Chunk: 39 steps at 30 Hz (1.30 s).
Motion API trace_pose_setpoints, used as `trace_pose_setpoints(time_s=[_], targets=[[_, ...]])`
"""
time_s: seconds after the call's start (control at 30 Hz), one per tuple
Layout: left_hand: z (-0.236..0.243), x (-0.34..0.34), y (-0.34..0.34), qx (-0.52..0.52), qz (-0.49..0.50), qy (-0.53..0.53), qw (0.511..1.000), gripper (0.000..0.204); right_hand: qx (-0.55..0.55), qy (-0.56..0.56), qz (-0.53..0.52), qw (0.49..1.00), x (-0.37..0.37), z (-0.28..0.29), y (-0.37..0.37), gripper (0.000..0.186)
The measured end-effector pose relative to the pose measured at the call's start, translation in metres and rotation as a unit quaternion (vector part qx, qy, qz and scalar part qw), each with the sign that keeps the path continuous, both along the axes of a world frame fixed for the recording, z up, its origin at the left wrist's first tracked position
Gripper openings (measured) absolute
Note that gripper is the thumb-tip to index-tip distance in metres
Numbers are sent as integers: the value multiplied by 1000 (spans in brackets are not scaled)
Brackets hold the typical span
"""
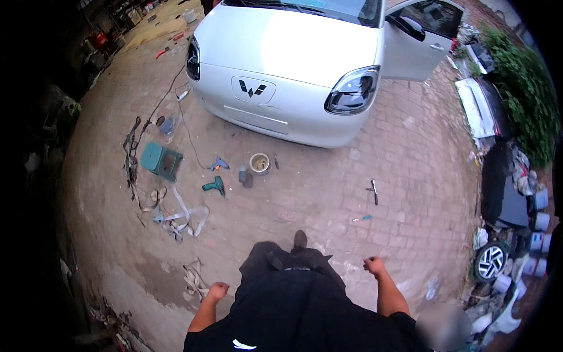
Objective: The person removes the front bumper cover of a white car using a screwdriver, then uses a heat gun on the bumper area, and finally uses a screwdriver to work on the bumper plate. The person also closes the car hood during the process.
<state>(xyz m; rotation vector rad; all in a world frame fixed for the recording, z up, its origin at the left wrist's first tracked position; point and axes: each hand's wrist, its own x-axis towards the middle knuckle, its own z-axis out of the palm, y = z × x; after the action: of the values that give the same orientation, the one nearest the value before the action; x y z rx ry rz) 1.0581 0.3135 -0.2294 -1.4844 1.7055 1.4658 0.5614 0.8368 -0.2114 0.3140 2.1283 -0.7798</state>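
My left hand (217, 291) is low beside my dark-clothed body, its fingers curled; whether it holds anything is hidden. On the other side, my right hand (373, 265) is also loosely closed, and I cannot make out anything in it. Both hang above the brick paving (410, 193), apart from the tools. Ahead lie a green cordless drill (216, 185), a blue glue gun (219, 164) with a cord, a bucket (259, 163), a hammer-like tool (374, 190) and a small teal-handled tool (361, 217). A white car (288, 56) stands beyond them.
A green stool (161, 160) and tangled straps (183, 222) lie left. The car's door (425, 58) hangs open at right. Along the right edge are panels (476, 105), a wheel (491, 262), several tubs and plants. A person's legs (208, 6) show behind the car; a blurred shape (443, 325) sits bottom right.
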Motion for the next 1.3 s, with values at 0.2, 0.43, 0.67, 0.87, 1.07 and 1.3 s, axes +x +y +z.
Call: trace_pose_setpoints(time_s=[0.2,0.43,0.67,0.87,1.07,1.3], targets=[[-12,38,-61,-76,-43,50,995,32,-24,11,-186,982,133,17,45,29],[13,104,-77,-160,-61,211,962,36,-64,30,-106,992,323,-2,13,28],[-21,398,-57,-170,-213,-31,962,49,-171,-28,127,977,506,31,-35,31],[-14,537,14,-239,-177,-109,948,39,-121,-31,52,991,586,5,39,30],[10,605,113,-133,-155,-29,978,45,-49,-44,-59,996,659,-68,144,29],[55,645,143,-146,-201,7,969,55,-20,-75,-76,994,769,-67,176,29]])
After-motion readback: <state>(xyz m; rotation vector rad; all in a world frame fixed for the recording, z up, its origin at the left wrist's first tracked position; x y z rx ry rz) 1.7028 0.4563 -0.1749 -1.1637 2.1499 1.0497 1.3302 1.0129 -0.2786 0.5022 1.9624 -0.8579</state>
